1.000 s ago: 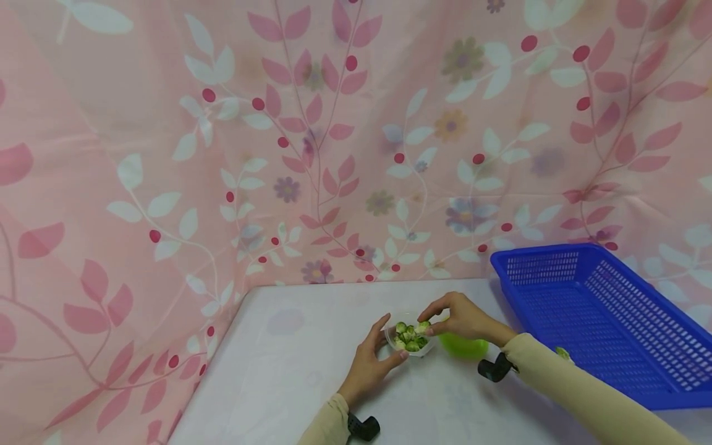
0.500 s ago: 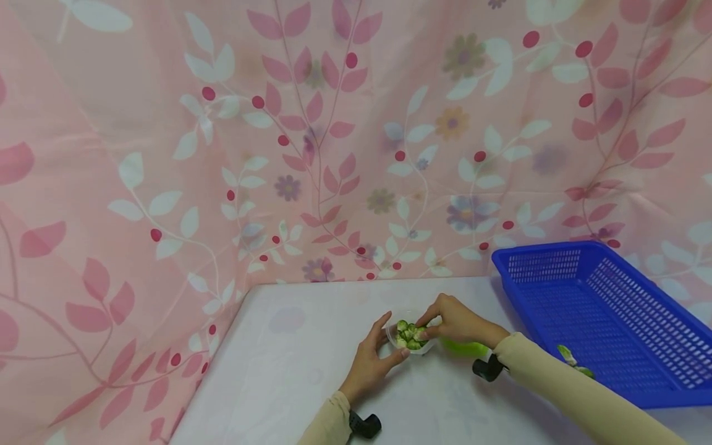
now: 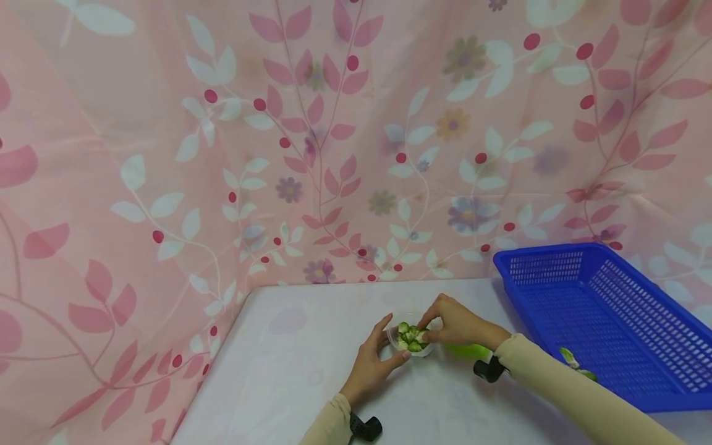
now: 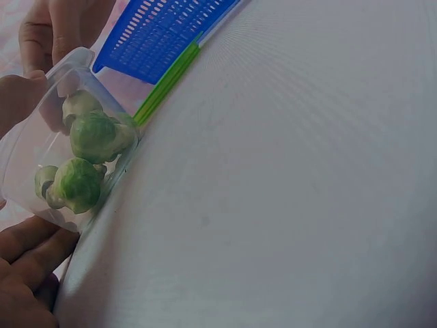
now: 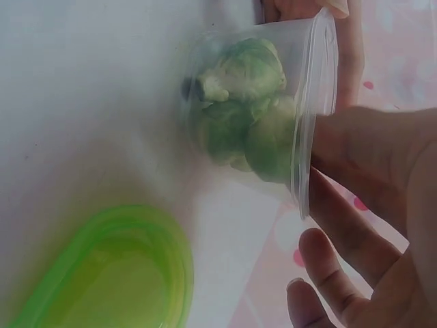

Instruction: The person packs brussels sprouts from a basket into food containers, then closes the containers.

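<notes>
A small clear plastic tub (image 5: 315,65) stands on the white table with several Brussels sprouts (image 3: 410,337) inside. My left hand (image 3: 369,363) holds the tub from the left, thumb on the near side and fingers round the far side. From the right, my right hand (image 3: 460,322) reaches over the rim, its thumb and forefinger down among the sprouts, pinching one at the tub's right side. That sprout is largely hidden by the fingers. In the right wrist view the other fingers hang bent outside the rim.
A shallow bright green plastic dish (image 5: 109,280) lies right of the tub, partly under my right hand in the head view. Farther right stands a big blue perforated basket (image 3: 606,327), with a couple of green pieces (image 3: 570,358) near its left side, by my sleeve.
My right hand has lowered its sprout from the tub's rim into the tub and moved slightly left. More green pieces show beside my right sleeve. The left hand has stayed in place.
</notes>
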Demonstrator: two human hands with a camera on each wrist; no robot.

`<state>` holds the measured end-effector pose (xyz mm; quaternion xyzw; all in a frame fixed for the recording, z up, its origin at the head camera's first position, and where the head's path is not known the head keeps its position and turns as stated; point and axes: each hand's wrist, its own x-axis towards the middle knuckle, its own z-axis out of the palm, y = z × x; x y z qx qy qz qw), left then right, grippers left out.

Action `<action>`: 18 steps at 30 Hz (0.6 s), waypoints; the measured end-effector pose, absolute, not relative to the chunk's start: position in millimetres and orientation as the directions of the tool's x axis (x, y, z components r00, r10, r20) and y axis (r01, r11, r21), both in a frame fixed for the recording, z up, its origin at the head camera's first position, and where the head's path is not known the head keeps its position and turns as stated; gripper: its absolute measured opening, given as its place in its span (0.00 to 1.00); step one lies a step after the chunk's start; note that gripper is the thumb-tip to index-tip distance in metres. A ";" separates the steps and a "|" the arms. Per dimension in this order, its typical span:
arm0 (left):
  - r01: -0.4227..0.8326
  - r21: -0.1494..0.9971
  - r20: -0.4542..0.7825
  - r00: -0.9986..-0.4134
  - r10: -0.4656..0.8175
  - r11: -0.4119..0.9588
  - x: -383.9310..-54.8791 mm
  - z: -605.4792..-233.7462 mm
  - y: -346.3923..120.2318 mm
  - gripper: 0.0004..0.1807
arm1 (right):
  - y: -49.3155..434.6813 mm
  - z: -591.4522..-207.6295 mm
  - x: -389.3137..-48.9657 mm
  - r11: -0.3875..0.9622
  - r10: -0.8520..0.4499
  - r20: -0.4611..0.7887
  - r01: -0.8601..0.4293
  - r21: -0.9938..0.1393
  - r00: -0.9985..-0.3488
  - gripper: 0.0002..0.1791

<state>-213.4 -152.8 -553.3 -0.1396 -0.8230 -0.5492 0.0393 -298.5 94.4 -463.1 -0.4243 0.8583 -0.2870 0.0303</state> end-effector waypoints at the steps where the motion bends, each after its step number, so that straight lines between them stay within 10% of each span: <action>1: 0.273 0.893 0.218 -0.958 0.188 0.357 -213.4 -553.3 -152.8 0.47 | 94.2 -463.0 -298.3 0.473 -0.745 0.196 -0.712 -0.518 -0.638 0.07; 18: 0.276 0.894 0.221 -0.957 0.188 0.353 -213.9 -553.8 -152.3 0.47 | 92.4 -461.3 -295.7 0.460 -0.755 0.193 -0.716 -0.525 -0.627 0.05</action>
